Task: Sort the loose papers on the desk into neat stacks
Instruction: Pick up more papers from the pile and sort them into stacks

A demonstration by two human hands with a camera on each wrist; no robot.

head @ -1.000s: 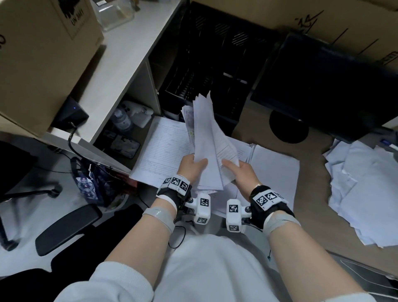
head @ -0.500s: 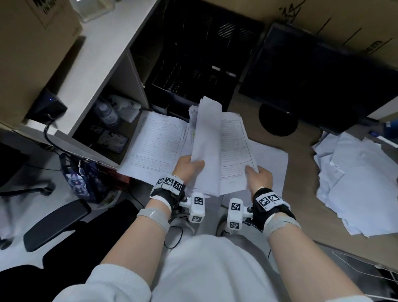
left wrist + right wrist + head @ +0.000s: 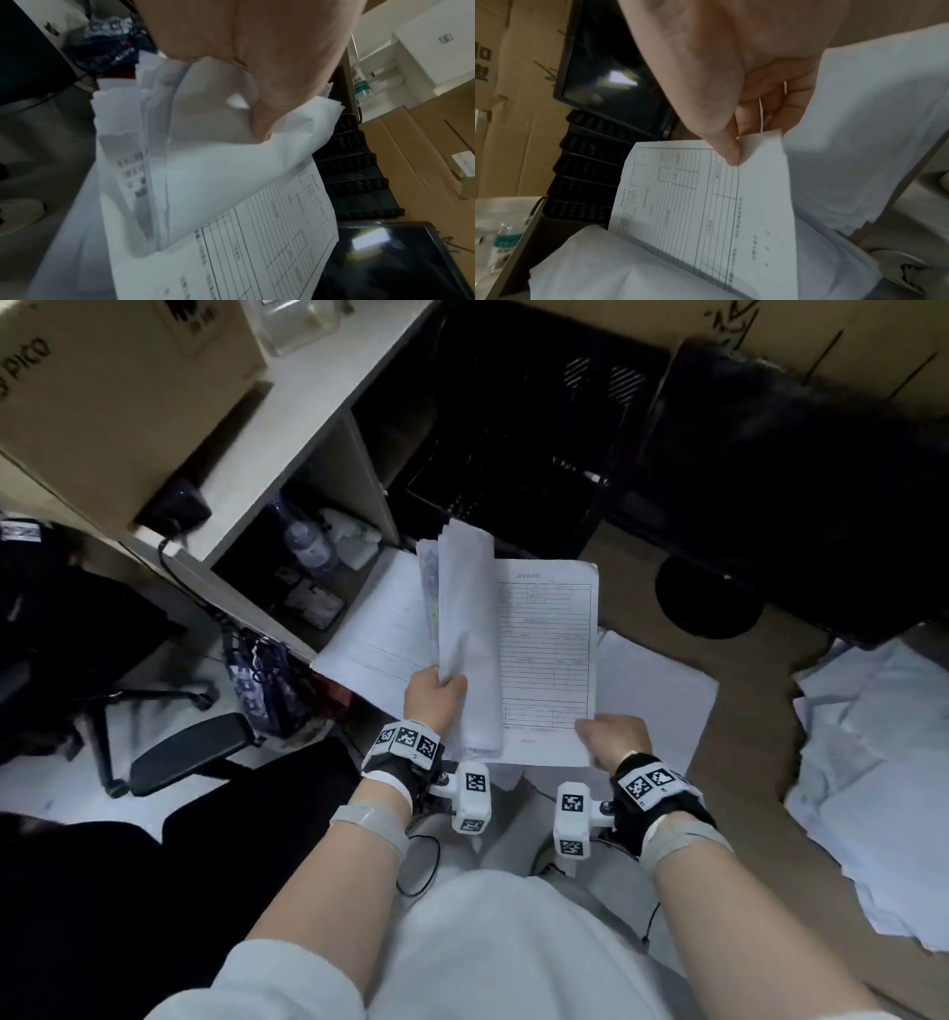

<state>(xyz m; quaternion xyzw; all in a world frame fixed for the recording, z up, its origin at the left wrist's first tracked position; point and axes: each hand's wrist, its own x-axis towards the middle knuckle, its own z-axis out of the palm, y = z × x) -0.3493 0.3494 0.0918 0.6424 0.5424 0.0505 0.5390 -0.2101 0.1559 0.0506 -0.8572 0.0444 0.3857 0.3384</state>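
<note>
The right hand (image 3: 611, 737) has pulled a white lined form sheet (image 3: 547, 660) away from the bent white paper bundle (image 3: 464, 629), pinching its corner; the left hand (image 3: 434, 695) grips that bundle. One sheet is ready to stack.

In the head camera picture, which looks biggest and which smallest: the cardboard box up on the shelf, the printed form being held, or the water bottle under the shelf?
As they look in the head view, largest to smallest:
1. cardboard box, though it is cut off by the frame and nearer the camera
2. printed form
3. water bottle, clearly smallest
</note>
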